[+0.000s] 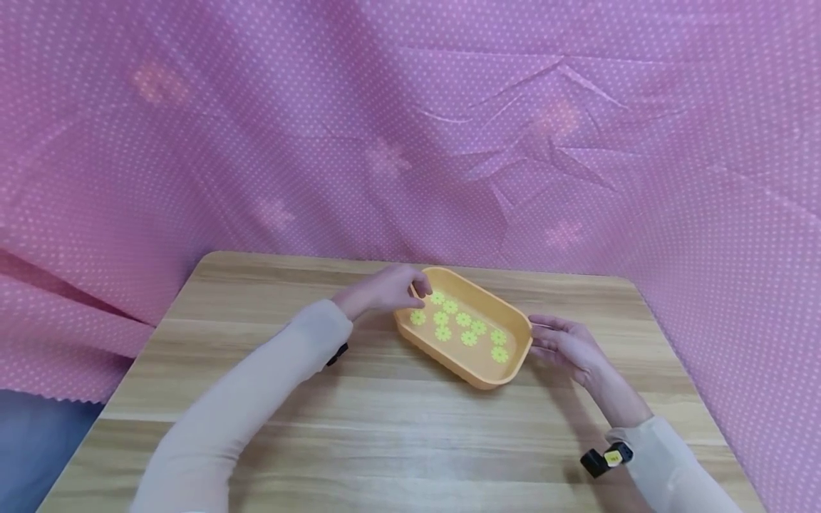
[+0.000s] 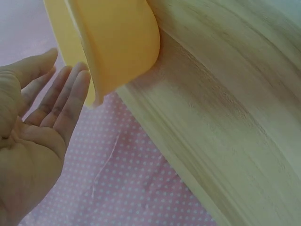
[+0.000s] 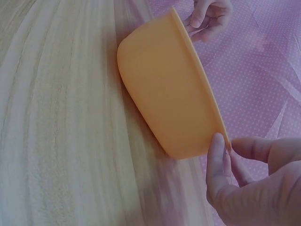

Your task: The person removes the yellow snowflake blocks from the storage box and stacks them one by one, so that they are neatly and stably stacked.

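A yellow-orange plastic basin (image 1: 487,303) with a rounded rectangular rim sits aslant near the far side of the wooden table. Several yellow-green flower shapes (image 1: 463,320) are spread over its bottom. Over the basin's left end is my left hand (image 1: 393,288), thumb and fingers apart and loosely bent. The left wrist view has those fingers (image 2: 77,92) right at the rim, with nothing gripped between them. At the opposite end my right hand (image 1: 573,347) pinches the rim, thumb on one side and a finger against the outer wall, seen closely in the right wrist view.
The wood-grain table (image 1: 398,442) has rounded far corners. Pink dotted cloth (image 1: 359,142) hangs behind it and along both sides. Black devices are strapped at my wrists, the right one (image 1: 606,459) bearing a yellow label.
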Demonstrator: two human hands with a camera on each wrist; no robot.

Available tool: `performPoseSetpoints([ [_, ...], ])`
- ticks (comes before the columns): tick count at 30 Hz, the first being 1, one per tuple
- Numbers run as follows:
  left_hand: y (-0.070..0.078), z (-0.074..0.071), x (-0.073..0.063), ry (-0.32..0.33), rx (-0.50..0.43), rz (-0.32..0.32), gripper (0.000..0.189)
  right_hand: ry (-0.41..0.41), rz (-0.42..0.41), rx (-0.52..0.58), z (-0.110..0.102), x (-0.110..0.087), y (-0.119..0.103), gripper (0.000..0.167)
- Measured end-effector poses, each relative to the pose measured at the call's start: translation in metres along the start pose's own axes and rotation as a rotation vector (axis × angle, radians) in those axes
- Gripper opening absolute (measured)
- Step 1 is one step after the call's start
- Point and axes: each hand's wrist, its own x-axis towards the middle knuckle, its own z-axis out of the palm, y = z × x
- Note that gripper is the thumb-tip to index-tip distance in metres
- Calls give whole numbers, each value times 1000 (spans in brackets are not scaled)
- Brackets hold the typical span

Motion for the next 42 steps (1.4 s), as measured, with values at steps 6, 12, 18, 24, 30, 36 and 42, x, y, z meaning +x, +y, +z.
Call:
performPoseSetpoints([
  [6,-1,5,9,-18,19,-11,24,13,7,20,-1,1,3,65],
  [12,0,8,15,-39,-5,-65,28,9,-14,31,-1,2,4,62],
  [18,4,9,18,-62,-11,-140,32,20,-10,11,2,3,5,63],
  [24,10,12,26,-103,4,-190,36,34,-5,-16,1,4,6,63],
  [30,13,17,34,-154,113,-233,26,44,-10,-40,0,4,7,63],
  [36,16,22,45,-217,151,-270,39,49,-18,-55,-1,4,7,65],
  [42,17,28,44,-218,147,-261,26,56,-18,-52,0,3,6,63],
])
